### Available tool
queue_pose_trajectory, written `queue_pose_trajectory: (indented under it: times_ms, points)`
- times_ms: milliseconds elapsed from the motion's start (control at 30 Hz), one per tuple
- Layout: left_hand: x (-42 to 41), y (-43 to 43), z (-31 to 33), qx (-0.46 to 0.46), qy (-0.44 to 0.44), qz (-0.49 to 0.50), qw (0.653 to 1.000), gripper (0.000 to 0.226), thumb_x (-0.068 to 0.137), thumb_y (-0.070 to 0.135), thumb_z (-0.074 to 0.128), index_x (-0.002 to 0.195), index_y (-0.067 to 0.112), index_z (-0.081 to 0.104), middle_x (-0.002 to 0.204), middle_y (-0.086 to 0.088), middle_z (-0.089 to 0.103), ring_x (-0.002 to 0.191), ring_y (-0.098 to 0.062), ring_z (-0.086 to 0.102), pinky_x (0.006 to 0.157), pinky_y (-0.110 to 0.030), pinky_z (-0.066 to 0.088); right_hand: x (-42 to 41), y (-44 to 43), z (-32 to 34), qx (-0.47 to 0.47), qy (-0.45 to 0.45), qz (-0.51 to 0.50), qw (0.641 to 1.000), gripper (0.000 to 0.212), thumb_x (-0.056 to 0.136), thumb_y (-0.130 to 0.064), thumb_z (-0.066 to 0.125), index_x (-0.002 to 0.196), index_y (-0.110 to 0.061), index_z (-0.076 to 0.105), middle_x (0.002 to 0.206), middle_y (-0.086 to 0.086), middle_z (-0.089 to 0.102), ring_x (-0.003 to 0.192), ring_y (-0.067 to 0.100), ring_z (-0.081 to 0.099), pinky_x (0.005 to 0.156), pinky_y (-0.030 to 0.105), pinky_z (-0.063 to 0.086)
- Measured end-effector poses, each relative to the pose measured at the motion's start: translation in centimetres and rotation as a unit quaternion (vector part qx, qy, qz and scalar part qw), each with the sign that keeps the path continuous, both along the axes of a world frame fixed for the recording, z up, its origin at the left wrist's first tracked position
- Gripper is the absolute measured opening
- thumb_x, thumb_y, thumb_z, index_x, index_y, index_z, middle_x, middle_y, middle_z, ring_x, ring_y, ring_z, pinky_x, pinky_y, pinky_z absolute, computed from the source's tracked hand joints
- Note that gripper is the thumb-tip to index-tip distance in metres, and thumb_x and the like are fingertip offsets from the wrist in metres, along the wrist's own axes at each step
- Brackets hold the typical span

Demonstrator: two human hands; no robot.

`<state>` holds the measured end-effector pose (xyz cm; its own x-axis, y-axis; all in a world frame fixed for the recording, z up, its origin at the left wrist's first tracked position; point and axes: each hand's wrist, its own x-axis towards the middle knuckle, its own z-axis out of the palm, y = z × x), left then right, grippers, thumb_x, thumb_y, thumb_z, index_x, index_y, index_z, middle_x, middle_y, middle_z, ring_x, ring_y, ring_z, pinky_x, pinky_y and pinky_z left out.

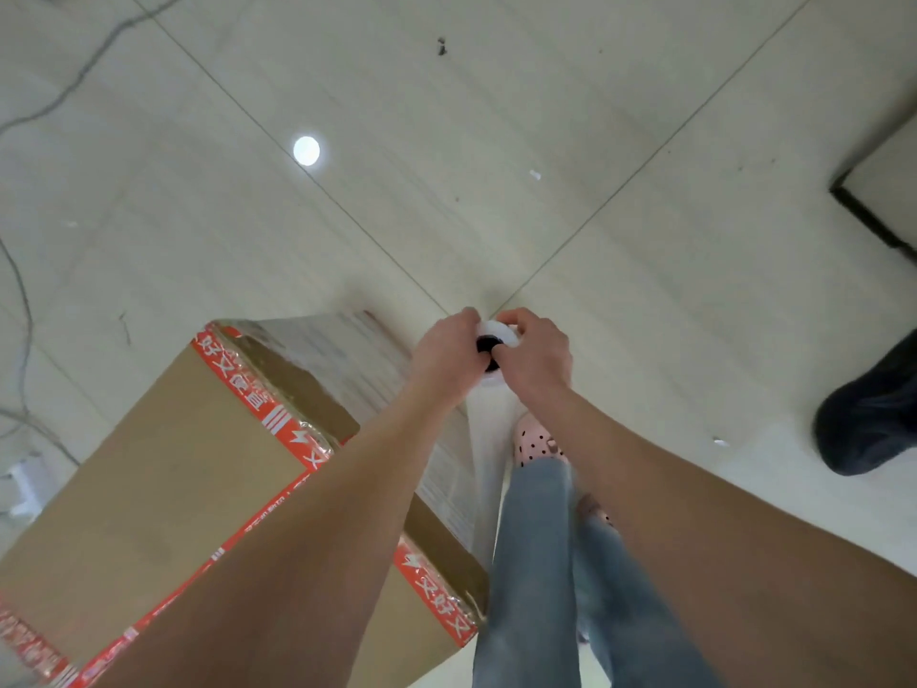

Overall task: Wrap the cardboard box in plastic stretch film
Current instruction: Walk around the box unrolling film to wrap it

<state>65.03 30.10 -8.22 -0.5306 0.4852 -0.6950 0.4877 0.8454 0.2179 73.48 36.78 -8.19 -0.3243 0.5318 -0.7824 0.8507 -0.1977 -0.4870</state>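
Observation:
A large brown cardboard box (pixel 163 469) with red printed tape stands on the floor at lower left. Clear stretch film covers its right side face (pixel 357 369). A white roll of stretch film (pixel 498 335) with a dark core stands upright just past the box's far right corner. My left hand (pixel 444 352) grips the roll's top from the left. My right hand (pixel 536 355) grips it from the right. A sheet of film (pixel 489 469) runs down from the roll along the box's side. The roll's lower part is hidden behind my hands.
Pale floor tiles (pixel 446 166) stretch ahead. My jeans-clad legs and pink dotted shoes (pixel 538 444) stand right beside the box. A dark shoe of another person (pixel 868 419) is at the right edge. Cables (pixel 20 310) trail along the left. A dark-edged step (pixel 873 211) lies upper right.

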Motion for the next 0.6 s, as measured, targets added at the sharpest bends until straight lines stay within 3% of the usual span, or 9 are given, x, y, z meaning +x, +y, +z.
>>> queue_pose_trajectory:
  times_ms: [100,267,333,433,600]
  points:
    - [-1.0,0.6,0.0,-0.008,0.012,-0.096,0.995,0.027,0.083,0.019,0.055,0.109,0.015,0.060,0.095,-0.007,0.066,0.090,-0.028,0.063,0.067,-0.034,0.050,-0.7,-0.3,0.0,-0.004,0.000,-0.001,1.000,0.024,0.079,-0.018,0.061,0.094,-0.036,0.062,0.098,-0.007,0.059,0.074,0.013,0.058,0.051,0.020,0.037]
    - [-2.8,1.1,-0.5,-0.030,0.037,-0.116,0.992,0.017,0.082,0.013,0.054,0.097,0.009,0.061,0.092,-0.011,0.062,0.086,-0.031,0.061,0.061,-0.031,0.040,-2.0,0.1,-0.4,0.004,0.003,0.026,1.000,0.024,0.079,-0.019,0.064,0.101,-0.028,0.063,0.091,-0.007,0.059,0.078,0.014,0.058,0.065,0.029,0.048]
    - [-3.5,1.2,-0.6,-0.031,0.021,-0.072,0.997,0.015,0.081,0.012,0.053,0.093,0.008,0.060,0.090,-0.011,0.062,0.084,-0.030,0.061,0.060,-0.031,0.039,-2.6,0.6,-0.4,0.001,-0.004,0.042,0.999,0.026,0.079,-0.020,0.063,0.103,-0.029,0.061,0.090,-0.010,0.060,0.076,0.013,0.058,0.064,0.028,0.048]
    - [-4.4,0.9,-1.0,-0.025,-0.010,0.022,0.999,0.003,0.080,0.012,0.053,0.080,0.010,0.054,0.081,-0.007,0.057,0.078,-0.027,0.057,0.058,-0.029,0.036,-3.7,1.1,-0.3,0.004,0.001,0.066,0.998,0.031,0.080,-0.022,0.061,0.111,-0.027,0.058,0.105,-0.007,0.061,0.084,0.014,0.059,0.068,0.030,0.048]
    - [-5.4,0.2,-1.2,-0.032,0.004,0.175,0.984,0.017,0.082,0.023,0.057,0.075,0.010,0.050,0.070,-0.004,0.052,0.069,-0.024,0.050,0.054,-0.028,0.033,-5.7,1.4,-0.4,0.004,-0.035,0.074,0.997,0.045,0.078,-0.026,0.061,0.120,-0.024,0.048,0.118,0.003,0.048,0.080,0.018,0.054,0.070,0.033,0.048]
